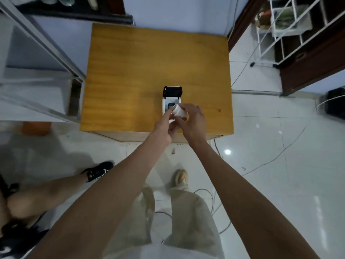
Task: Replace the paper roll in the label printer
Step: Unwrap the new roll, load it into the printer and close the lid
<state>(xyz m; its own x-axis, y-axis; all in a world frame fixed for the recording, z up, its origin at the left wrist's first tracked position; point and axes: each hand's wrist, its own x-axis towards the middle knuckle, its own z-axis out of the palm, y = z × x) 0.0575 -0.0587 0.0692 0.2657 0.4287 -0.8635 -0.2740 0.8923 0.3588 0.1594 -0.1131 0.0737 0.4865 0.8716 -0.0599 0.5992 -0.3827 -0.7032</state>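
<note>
White cylindrical paper roll [178, 110] being gripped by both hands' fingers [169, 114], hovering over open white label printer [171, 101] on yellow wooden surface [141, 71].

The label printer [171, 101] sits on the tabletop [130, 71] near its front edge, right of centre, lid open toward the back, with the paper roll [178, 110] held just above it between both hands [166, 128] [194, 122].
</note>
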